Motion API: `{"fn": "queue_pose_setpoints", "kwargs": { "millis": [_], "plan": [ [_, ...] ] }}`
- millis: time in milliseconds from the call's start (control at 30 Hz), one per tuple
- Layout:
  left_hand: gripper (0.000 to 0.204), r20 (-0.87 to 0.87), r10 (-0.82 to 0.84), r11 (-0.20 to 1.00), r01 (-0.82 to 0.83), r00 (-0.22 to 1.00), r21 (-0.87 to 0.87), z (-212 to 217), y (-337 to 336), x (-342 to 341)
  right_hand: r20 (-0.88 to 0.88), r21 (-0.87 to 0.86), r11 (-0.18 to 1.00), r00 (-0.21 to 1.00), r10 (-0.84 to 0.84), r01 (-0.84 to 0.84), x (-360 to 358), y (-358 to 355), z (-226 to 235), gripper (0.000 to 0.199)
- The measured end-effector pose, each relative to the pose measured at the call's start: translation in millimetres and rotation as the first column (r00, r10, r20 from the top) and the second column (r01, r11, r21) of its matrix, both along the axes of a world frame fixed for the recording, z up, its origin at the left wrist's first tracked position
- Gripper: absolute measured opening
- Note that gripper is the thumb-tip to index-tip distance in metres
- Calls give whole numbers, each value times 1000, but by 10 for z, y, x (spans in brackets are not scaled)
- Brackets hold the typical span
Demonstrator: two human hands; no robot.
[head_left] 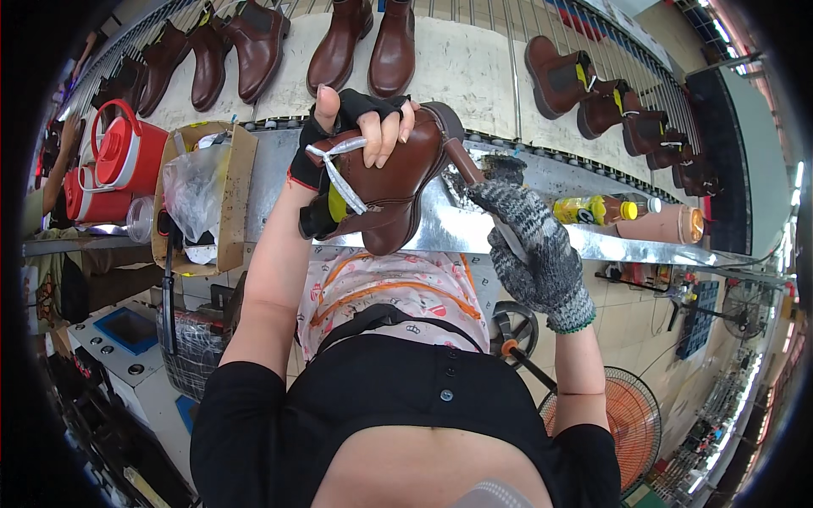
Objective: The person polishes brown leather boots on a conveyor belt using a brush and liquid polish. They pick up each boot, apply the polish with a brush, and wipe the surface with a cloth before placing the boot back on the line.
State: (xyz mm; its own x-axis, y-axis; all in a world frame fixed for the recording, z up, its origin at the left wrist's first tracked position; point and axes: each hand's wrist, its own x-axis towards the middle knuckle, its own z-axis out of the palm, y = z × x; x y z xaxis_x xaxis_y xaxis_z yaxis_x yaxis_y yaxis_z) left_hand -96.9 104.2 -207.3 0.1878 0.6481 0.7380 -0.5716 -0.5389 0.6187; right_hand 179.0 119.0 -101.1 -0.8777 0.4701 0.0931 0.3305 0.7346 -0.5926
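Observation:
My left hand (383, 129), in a black fingerless glove, grips a brown leather ankle boot (394, 182) held tilted above the metal ledge. A silvery-white loop strap (340, 176) hangs at the boot's opening, beside a yellow-green patch. My right hand (533, 241), in a grey knitted glove with a green cuff edge, is closed around a slim tool with a brown, block-like end (464, 161). That end meets the boot near the edge of its dark sole (445, 123). The tool's other end is hidden in my glove, and its exact kind is unclear.
Brown boots (394, 51) stand on the conveyor (474, 68) ahead, others to its right. Along the ledge (275, 169) are a cardboard box (229, 182), a red jug (131, 152) and a yellow-capped bottle (593, 210). An orange fan (622, 415) stands at lower right.

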Motion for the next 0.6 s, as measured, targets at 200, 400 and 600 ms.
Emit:
{"fn": "queue_pose_setpoints", "kwargs": {
  "millis": [200,400,600],
  "plan": [
    [77,-78,-23,1000,22,997,-5,44,22,-48,-97,-60,997,995,32,-38,15,53,24,50],
    [79,-70,-39,999,39,997,0,11,50,-68,-121,-192,981,992,-20,-4,35,94,6,52],
    [80,-56,37,999,-36,998,30,40,50,-76,-67,-302,952,995,-68,45,8,99,72,65]
  ]
}}
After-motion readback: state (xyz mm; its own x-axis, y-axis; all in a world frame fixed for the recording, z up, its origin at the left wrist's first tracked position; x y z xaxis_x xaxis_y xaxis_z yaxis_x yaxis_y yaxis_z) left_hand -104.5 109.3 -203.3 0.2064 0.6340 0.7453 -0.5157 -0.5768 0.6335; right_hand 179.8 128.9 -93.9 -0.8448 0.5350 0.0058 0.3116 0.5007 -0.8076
